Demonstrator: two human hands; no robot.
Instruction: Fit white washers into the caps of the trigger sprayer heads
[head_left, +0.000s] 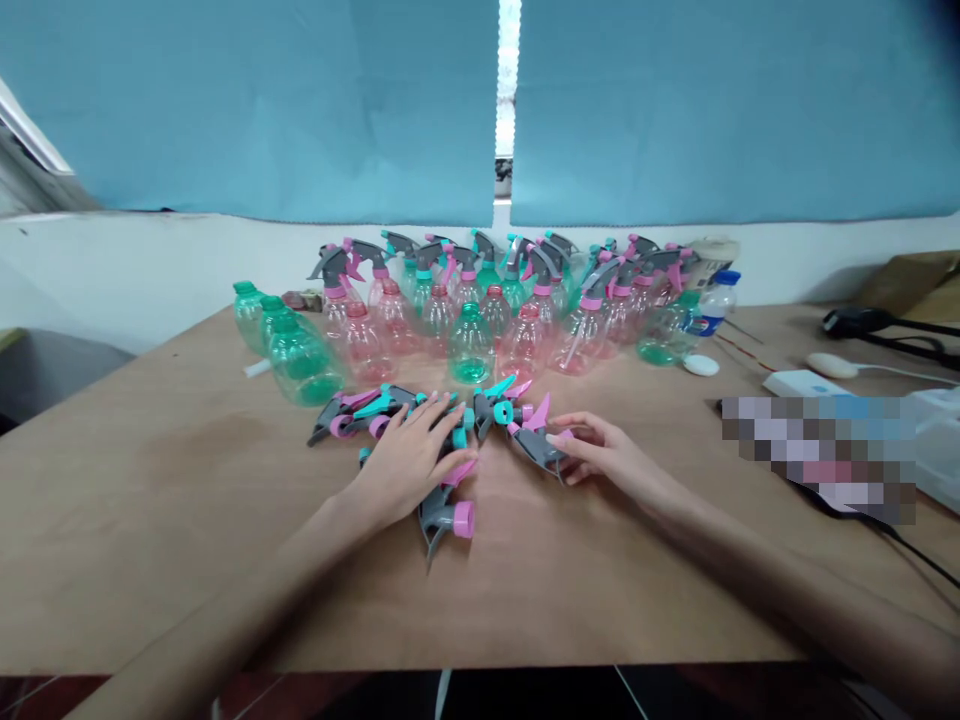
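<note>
My left hand [410,448] lies palm down with its fingers spread over a pile of trigger spray heads, partly hiding them. Grey spray heads with teal or pink triggers and collars, such as the pink and grey one [334,418], stick out to its left. Just below this hand rests another spray head [442,515] with a pink collar. My right hand [592,447] has its thumb and fingers closed on a grey spray head [534,442] with a pink trigger. Close to that one, a teal-collared spray head [491,412] lies on the table.
Behind the pile stand several clear pink and green bottles, some fitted with spray heads, some uncapped like the green bottle [471,345]. Green bottles [300,365] are grouped at left. A Pepsi bottle [716,305], white disc [701,366] and pixelated object [817,450] sit at right.
</note>
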